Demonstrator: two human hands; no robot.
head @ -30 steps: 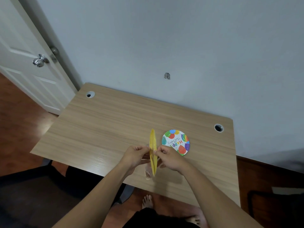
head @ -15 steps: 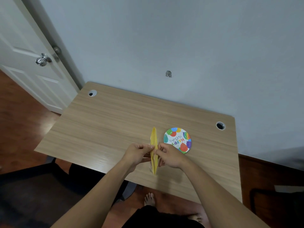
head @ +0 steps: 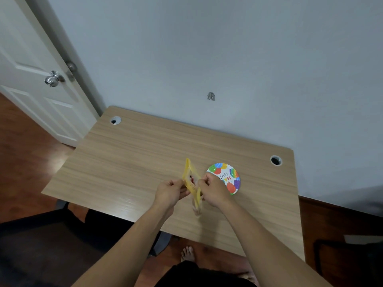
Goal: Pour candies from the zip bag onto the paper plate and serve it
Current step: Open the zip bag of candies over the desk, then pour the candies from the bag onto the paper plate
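Both hands hold yellow-topped clear plastic zip bag (head: 191, 181) above light wood counter (head: 132, 158).
Left hand (head: 170, 192) and right hand (head: 213, 191) each pinch one side of its mouth, parted; round balloon-print paper plate (head: 229, 177) lies just right, flat.

Wall: pale blue-grey wall (head: 207, 48), marked by a small chipped patch (head: 211, 96)
Door: white panelled door (head: 31, 83) with a silver knob (head: 53, 78), seen at left
Desk: light wood desk (head: 145, 154), two cable holes (head: 115, 120)
Floor: dark reddish wood floor (head: 18, 162)
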